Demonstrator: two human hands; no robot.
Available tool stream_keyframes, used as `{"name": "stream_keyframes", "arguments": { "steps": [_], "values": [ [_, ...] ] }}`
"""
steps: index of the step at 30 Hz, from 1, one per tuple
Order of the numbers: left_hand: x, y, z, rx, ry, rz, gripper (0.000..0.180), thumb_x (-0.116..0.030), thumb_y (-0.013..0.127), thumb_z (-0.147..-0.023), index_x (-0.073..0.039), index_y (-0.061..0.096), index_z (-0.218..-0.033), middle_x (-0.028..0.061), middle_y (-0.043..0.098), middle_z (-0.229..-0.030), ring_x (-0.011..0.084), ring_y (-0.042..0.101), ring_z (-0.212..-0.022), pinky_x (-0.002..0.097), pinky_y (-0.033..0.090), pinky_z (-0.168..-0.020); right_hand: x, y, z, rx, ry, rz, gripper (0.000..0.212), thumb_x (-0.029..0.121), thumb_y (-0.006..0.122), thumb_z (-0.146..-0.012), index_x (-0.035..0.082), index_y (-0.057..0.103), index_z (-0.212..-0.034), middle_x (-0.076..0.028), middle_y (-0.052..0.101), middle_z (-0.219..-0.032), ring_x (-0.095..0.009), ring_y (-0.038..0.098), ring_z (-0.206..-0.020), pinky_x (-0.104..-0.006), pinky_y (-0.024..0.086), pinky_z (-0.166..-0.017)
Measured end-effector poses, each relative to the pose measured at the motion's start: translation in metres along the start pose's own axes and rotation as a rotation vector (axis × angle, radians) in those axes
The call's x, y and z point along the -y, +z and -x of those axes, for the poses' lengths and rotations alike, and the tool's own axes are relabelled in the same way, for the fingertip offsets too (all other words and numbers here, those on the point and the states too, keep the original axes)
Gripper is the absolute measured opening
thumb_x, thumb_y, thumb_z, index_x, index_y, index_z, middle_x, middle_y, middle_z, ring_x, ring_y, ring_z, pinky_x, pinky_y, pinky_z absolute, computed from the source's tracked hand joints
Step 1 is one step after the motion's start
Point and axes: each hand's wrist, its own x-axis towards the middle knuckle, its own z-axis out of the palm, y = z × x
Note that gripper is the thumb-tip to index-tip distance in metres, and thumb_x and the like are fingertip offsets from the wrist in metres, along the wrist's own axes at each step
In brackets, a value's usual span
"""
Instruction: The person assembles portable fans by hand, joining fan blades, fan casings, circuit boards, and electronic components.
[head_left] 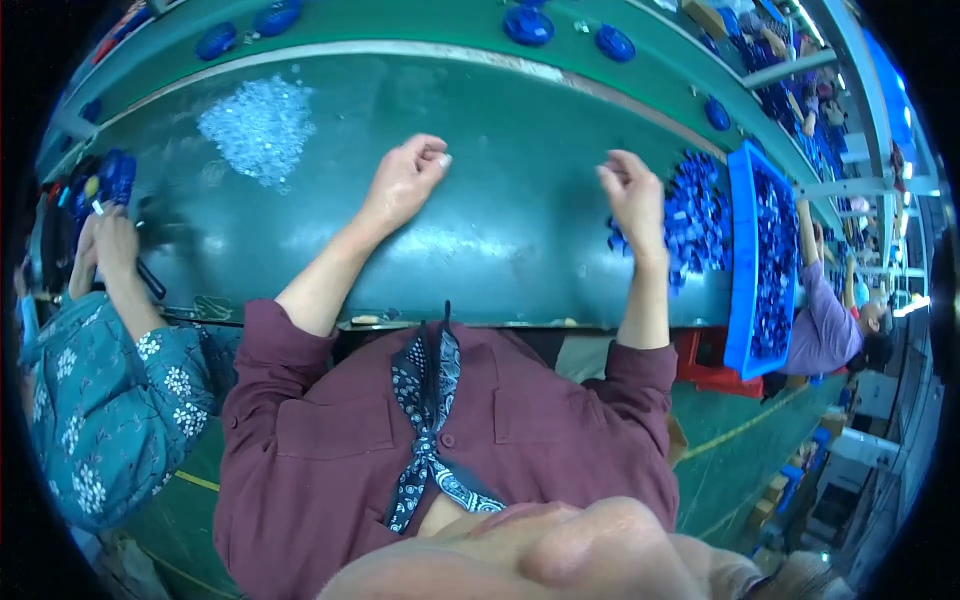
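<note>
My left hand (pixel 408 182) hovers over the middle of the green worktable (pixel 480 250), fingers curled and pressed together. A small pale spot shows at its fingertips; whether it is a tiny part or a nail I cannot make out. To its left lies a heap of small clear plastic pieces (pixel 258 128). My right hand (pixel 634 200) is at the left edge of a pile of small blue plastic parts (pixel 697 220). Its fingers are bent, with a gap between thumb and forefinger and nothing visible in it.
A blue tray (pixel 742 250) full of blue parts stands right of the pile, above a red crate (pixel 700 365). Beyond the table runs a green conveyor (pixel 400 25) carrying round blue items (pixel 528 26). Co-workers sit at the left (pixel 110 390) and far right (pixel 825 315).
</note>
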Motion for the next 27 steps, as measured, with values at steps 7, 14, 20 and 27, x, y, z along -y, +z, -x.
{"name": "stream_keyframes", "arguments": {
  "steps": [7,14,20,27],
  "values": [
    [-0.012,0.0,-0.001,-0.041,0.011,-0.185,0.025,-0.016,0.059,-0.089,0.003,0.059,-0.105,0.009,0.065,-0.09,0.0142,0.061,-0.082,0.0276,0.05,-0.074,-0.017,-0.042,0.05,0.164,0.05,0.572,0.036,0.02,0.069,-0.077,0.005,0.059,-0.108,-0.019,0.061,-0.095,-0.037,0.06,-0.088,-0.0448,0.049,-0.074],
    [-0.004,0.01,0.001,-0.015,0.043,-0.098,0.022,-0.016,0.061,-0.087,0.001,0.06,-0.102,0.0067,0.064,-0.084,0.0125,0.059,-0.076,0.0283,0.05,-0.068,0.012,0.015,0.058,0.138,-0.131,0.532,0.022,0.015,0.066,-0.076,0.003,0.063,-0.094,-0.016,0.06,-0.093,-0.035,0.053,-0.088,-0.0442,0.047,-0.075],
    [-0.048,-0.017,-0.024,-0.065,0.06,-0.108,0.024,-0.017,0.062,-0.086,0.002,0.06,-0.1,0.008,0.064,-0.082,0.0144,0.06,-0.075,0.029,0.049,-0.068,0.042,0.037,0.027,-0.059,-0.1,-0.003,0.013,0.011,0.057,-0.086,0.0,0.062,-0.089,-0.015,0.061,-0.077,-0.025,0.057,-0.062,-0.0383,0.047,-0.059],
    [-0.009,-0.126,-0.151,-0.494,0.18,-0.772,0.034,-0.025,0.066,-0.079,-0.003,0.062,-0.105,0.0194,0.06,-0.106,0.0351,0.056,-0.104,0.042,0.045,-0.09,0.011,0.087,0.03,-0.122,0.11,-0.442,0.019,0.016,0.052,-0.093,-0.002,0.058,-0.089,-0.005,0.055,-0.069,-0.011,0.052,-0.058,-0.0269,0.044,-0.053]
  ]
}}
